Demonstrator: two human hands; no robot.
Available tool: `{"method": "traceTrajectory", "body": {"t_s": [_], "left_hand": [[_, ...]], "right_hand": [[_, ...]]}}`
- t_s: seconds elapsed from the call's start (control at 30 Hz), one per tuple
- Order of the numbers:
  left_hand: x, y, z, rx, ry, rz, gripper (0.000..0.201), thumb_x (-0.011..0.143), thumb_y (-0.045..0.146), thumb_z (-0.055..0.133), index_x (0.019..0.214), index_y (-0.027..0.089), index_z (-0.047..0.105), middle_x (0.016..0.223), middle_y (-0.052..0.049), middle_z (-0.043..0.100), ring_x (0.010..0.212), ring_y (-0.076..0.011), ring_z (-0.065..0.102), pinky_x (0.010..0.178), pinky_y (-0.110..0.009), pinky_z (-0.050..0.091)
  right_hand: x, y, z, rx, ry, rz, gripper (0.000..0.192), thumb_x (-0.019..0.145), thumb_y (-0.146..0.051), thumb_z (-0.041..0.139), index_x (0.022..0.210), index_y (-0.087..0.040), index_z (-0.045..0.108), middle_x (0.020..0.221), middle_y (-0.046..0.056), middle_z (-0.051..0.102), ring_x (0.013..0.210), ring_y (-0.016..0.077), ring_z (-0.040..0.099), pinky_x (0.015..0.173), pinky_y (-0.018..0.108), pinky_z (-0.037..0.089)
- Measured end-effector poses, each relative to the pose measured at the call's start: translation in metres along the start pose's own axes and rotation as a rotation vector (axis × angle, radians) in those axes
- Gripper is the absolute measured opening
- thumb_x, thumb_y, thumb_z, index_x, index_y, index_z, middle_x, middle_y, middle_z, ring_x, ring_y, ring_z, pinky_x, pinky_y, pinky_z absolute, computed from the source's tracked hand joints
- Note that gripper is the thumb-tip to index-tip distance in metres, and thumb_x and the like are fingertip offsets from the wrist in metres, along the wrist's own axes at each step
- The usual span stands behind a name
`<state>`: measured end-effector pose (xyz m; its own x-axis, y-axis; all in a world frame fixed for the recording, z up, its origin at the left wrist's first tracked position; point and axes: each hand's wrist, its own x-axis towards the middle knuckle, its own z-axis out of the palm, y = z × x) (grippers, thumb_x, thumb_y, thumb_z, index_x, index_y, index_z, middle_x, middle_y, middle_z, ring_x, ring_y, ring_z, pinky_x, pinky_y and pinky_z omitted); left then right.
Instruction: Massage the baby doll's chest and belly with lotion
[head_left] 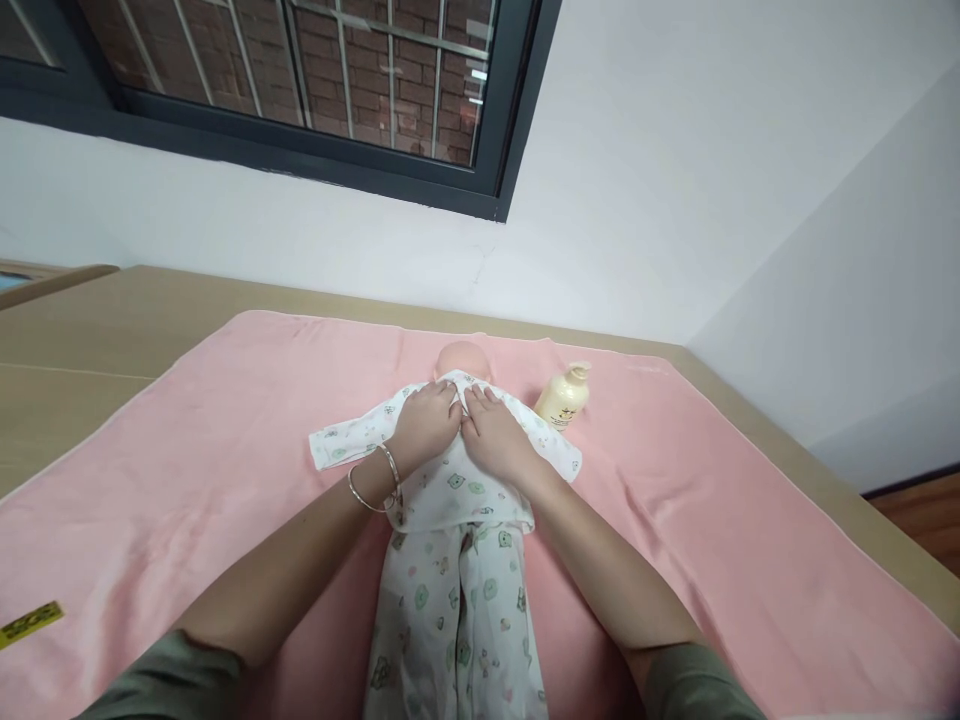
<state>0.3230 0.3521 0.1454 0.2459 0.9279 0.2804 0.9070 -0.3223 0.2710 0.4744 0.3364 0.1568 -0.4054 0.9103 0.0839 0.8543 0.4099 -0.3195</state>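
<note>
A baby doll (461,358) in a white printed top (457,487) and matching trousers (491,600) lies on a pink blanket (247,440). My left hand (426,425), with a silver bangle (375,480) at its wrist, rests palm down on the chest. Beside it my right hand (495,432) lies flat on the other side of the chest, fingers pointing toward the neck. The two thumbs come close together at the middle. Both sleeves are spread outward, and no doll hands show at the cuffs. My hands hide part of the collar and chest.
A pale yellow pump bottle (562,398) stands right of the doll, close to the sleeve. On the blanket's left edge lies a yellow strip with dark print (31,625). Behind the wooden tabletop (187,290) rise a white wall and a dark-framed window (315,160).
</note>
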Motion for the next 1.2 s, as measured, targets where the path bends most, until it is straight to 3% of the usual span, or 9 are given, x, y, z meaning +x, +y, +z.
{"method": "traceTrajectory", "body": {"t_s": [0.17, 0.37, 0.57, 0.7, 1.0, 1.1, 1.2], "left_hand": [[-0.012, 0.016, 0.010, 0.059, 0.071, -0.039, 0.044, 0.101, 0.026, 0.035, 0.138, 0.010, 0.054, 0.142, -0.019, 0.060, 0.135, -0.0320, 0.052, 0.109, -0.047, 0.041], [-0.027, 0.036, 0.013, 0.122, 0.095, -0.060, 0.048, 0.101, 0.025, 0.037, 0.142, 0.007, 0.053, 0.145, -0.023, 0.056, 0.138, -0.0369, 0.049, 0.109, -0.051, 0.041], [-0.008, 0.009, 0.008, -0.035, 0.065, 0.001, 0.043, 0.099, 0.022, 0.037, 0.136, 0.015, 0.059, 0.144, -0.014, 0.060, 0.138, -0.0289, 0.051, 0.113, -0.046, 0.041], [0.003, -0.007, 0.005, -0.101, 0.014, 0.060, 0.038, 0.101, 0.027, 0.038, 0.128, 0.019, 0.063, 0.138, -0.011, 0.064, 0.132, -0.0263, 0.056, 0.111, -0.044, 0.044], [-0.026, 0.035, 0.014, 0.073, 0.060, -0.031, 0.049, 0.101, 0.022, 0.035, 0.145, 0.006, 0.049, 0.151, -0.023, 0.050, 0.142, -0.0376, 0.044, 0.112, -0.054, 0.038], [-0.025, 0.032, 0.014, 0.045, 0.065, 0.023, 0.048, 0.101, 0.021, 0.033, 0.142, 0.004, 0.051, 0.149, -0.023, 0.053, 0.143, -0.0343, 0.044, 0.115, -0.051, 0.036], [-0.014, 0.013, 0.008, 0.027, 0.040, 0.115, 0.046, 0.101, 0.018, 0.029, 0.135, 0.005, 0.057, 0.144, -0.021, 0.058, 0.141, -0.0297, 0.047, 0.117, -0.045, 0.035]], "right_hand": [[0.010, 0.012, -0.001, 0.045, 0.059, -0.025, 0.054, 0.102, -0.021, 0.033, 0.153, -0.007, 0.043, 0.158, 0.014, 0.040, 0.149, 0.0253, 0.031, 0.124, 0.040, 0.022], [0.020, 0.023, 0.002, -0.008, 0.113, 0.050, 0.049, 0.105, -0.028, 0.035, 0.148, -0.006, 0.048, 0.155, 0.016, 0.043, 0.147, 0.0281, 0.035, 0.123, 0.044, 0.024], [0.007, 0.006, 0.004, -0.065, 0.040, 0.092, 0.056, 0.108, -0.031, 0.030, 0.157, -0.003, 0.034, 0.161, 0.019, 0.031, 0.151, 0.0324, 0.025, 0.124, 0.049, 0.019], [0.001, 0.001, 0.005, -0.080, 0.046, 0.068, 0.057, 0.108, -0.033, 0.031, 0.157, -0.004, 0.034, 0.161, 0.018, 0.030, 0.152, 0.0317, 0.024, 0.124, 0.047, 0.019], [0.018, 0.023, -0.003, -0.015, 0.073, 0.050, 0.051, 0.107, -0.028, 0.032, 0.151, -0.006, 0.044, 0.158, 0.015, 0.039, 0.149, 0.0286, 0.032, 0.123, 0.044, 0.024], [0.013, 0.018, -0.005, -0.034, 0.038, 0.066, 0.054, 0.107, -0.029, 0.030, 0.154, -0.003, 0.039, 0.160, 0.017, 0.033, 0.150, 0.0309, 0.028, 0.124, 0.046, 0.022], [0.000, 0.001, -0.005, -0.069, 0.002, 0.070, 0.058, 0.108, -0.031, 0.030, 0.157, 0.000, 0.033, 0.162, 0.021, 0.028, 0.152, 0.0335, 0.024, 0.124, 0.045, 0.020]]}}
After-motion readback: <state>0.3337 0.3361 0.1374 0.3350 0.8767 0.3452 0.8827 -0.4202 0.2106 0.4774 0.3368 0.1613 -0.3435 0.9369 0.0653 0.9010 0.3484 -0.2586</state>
